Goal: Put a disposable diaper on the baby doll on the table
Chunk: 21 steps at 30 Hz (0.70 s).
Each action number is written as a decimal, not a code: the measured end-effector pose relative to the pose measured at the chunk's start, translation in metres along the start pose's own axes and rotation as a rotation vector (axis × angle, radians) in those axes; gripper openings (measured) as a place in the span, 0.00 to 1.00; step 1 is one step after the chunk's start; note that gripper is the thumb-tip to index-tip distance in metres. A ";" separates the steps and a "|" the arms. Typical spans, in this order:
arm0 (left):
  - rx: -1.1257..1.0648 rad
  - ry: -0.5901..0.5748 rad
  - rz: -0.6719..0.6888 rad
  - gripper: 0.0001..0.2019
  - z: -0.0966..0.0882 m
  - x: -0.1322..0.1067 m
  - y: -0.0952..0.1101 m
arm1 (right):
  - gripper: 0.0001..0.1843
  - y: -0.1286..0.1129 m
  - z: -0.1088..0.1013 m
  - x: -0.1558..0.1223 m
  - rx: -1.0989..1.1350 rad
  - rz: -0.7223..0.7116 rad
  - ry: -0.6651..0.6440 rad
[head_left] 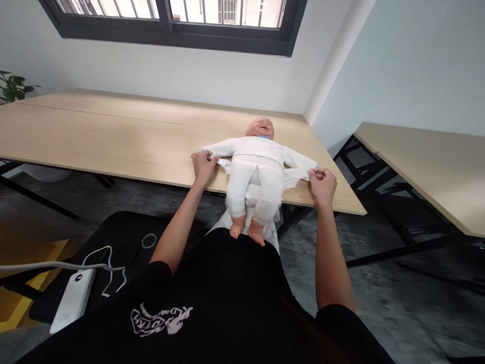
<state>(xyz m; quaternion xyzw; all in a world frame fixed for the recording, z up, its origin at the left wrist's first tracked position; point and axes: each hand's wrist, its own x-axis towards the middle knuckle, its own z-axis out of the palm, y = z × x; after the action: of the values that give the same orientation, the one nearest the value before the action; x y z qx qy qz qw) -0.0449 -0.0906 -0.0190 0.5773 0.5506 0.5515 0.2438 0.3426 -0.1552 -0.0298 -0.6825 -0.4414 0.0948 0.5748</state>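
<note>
A baby doll (257, 151) in white cloth lies on its back at the table's front edge, head away from me. Its bare feet reach my black shirt. Under its hips is an open white diaper (291, 178), with a frilled edge hanging past the table edge between and beside the legs. My left hand (203, 166) is closed on the diaper's side wing, close to one doll hand. On the other side my right hand (323, 185) pinches the opposite wing, stretched outward below the doll's other hand. Both wings are pulled taut away from the hips.
The doll rests on a long wooden table (144, 126) along the wall below a window (166, 33). A second table (428, 162) stands to the right. At lower left, a black chair (125, 235) holds a white power bank (74, 298) with a cable and a bracelet (149, 241).
</note>
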 end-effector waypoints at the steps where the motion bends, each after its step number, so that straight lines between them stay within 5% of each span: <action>1: 0.082 0.014 0.000 0.10 0.000 0.000 0.000 | 0.08 0.000 -0.003 -0.001 -0.056 -0.003 0.023; 6: 0.333 0.026 -0.071 0.11 -0.005 -0.003 0.009 | 0.11 -0.007 -0.012 -0.013 -0.186 -0.007 0.072; 9: 0.297 0.103 0.025 0.07 -0.009 -0.016 0.024 | 0.12 -0.023 -0.014 -0.042 -0.177 -0.188 0.134; 12: 0.169 0.101 0.212 0.04 -0.007 -0.048 0.045 | 0.13 -0.050 -0.013 -0.086 -0.110 -0.409 0.016; 17: 0.075 -0.144 0.257 0.26 0.012 -0.108 0.067 | 0.12 -0.094 0.009 -0.148 -0.002 -0.710 -0.195; 21: 0.165 -0.273 0.182 0.41 0.022 -0.125 0.065 | 0.20 -0.104 0.031 -0.169 -0.135 -0.855 -0.317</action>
<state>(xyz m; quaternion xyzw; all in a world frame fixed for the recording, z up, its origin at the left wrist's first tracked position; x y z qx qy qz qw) 0.0252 -0.2143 -0.0132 0.7121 0.5013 0.4410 0.2172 0.1715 -0.2591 -0.0132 -0.4522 -0.7710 -0.0766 0.4419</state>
